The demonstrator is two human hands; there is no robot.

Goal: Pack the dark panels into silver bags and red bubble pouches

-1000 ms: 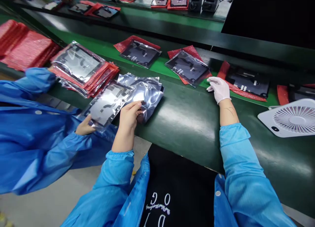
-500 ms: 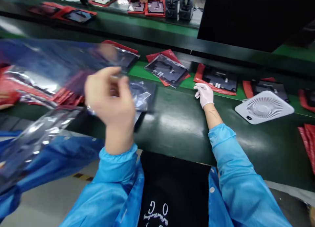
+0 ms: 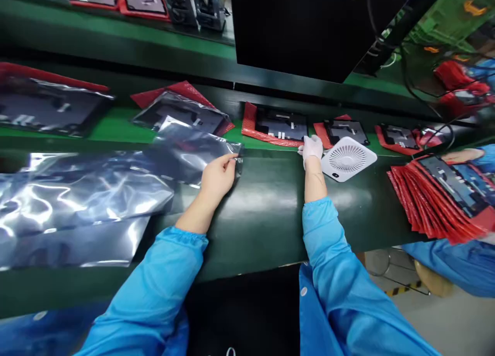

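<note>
My bare left hand (image 3: 218,176) pinches the right corner of a clear plastic bag (image 3: 185,150) between thumb and fingers. The bag stretches left, partly over a dark panel in clear wrap (image 3: 197,120). My right hand (image 3: 311,149), in a white glove, is at the right corner of a dark flat panel (image 3: 281,123) that lies on a red bubble-wrap bag (image 3: 249,120). Its fingers look slightly apart, and I see nothing held in them; whether they touch the panel is unclear. Just right of this hand lies a white fan (image 3: 349,160).
More clear plastic bags (image 3: 77,201) spread over the dark green bench (image 3: 259,217) at left. Further panels on red bags line the green strip (image 3: 116,124). At right, a person's hand (image 3: 464,155) is by a fanned stack of red bags (image 3: 429,201). A black screen (image 3: 286,31) stands behind.
My view has turned right. My left hand, raised and blurred before, is now low over the bench, pinching the bag's corner. My right hand now sits between panel and fan.
</note>
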